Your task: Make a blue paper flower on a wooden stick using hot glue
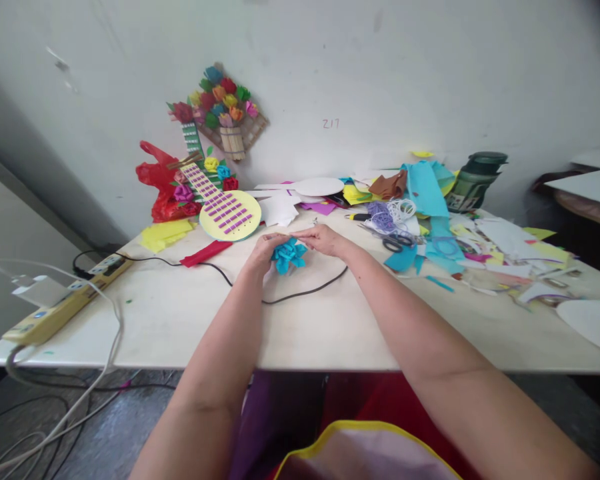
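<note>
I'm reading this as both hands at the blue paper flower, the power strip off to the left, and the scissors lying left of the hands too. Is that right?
Not quite: the head view shows the scissors lying to the right of the hands. The left hand and right hand are at the blue paper flower, and the power strip is off to the left.

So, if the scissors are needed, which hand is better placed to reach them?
Probably the right hand: the scissors lie on its side of the blue paper flower; the left hand is farther.
</note>
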Tool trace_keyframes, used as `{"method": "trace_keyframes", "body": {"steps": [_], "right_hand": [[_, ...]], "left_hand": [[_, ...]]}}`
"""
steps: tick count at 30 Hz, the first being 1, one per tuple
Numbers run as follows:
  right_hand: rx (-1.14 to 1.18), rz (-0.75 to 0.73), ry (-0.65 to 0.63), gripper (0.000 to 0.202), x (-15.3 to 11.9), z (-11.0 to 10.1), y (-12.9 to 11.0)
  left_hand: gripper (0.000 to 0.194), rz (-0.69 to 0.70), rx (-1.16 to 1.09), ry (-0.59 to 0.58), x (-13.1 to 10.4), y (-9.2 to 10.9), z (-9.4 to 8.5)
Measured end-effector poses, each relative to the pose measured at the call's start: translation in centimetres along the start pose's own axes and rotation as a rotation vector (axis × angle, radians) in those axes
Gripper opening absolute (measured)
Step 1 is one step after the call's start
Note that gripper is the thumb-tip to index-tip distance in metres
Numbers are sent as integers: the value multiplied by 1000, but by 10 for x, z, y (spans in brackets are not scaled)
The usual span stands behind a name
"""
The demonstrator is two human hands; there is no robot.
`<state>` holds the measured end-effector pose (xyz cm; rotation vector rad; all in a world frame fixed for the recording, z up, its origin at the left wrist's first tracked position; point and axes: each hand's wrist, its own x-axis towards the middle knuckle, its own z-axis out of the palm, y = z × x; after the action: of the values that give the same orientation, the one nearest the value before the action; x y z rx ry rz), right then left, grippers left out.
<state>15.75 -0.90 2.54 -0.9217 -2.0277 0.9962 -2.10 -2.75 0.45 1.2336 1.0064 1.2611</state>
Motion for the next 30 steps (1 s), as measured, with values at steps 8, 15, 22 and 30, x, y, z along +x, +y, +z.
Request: {"method": "trace_keyframes", "body": {"steps": [8,15,22,30], "right_hand": [[-42,-46,-15,35,0,0,2],[-220,-65,85,32,5,3,10],[-432,-113,118,28,6,3,13],[-667,-249,156,26,10,4,14]], "left_hand": [[22,-13,19,23,-1,0,0],[23,4,45,26,1,-2,0],[23,9,74,20,-1,0,2],[20,-5,27,26,-1,-2,2]]}}
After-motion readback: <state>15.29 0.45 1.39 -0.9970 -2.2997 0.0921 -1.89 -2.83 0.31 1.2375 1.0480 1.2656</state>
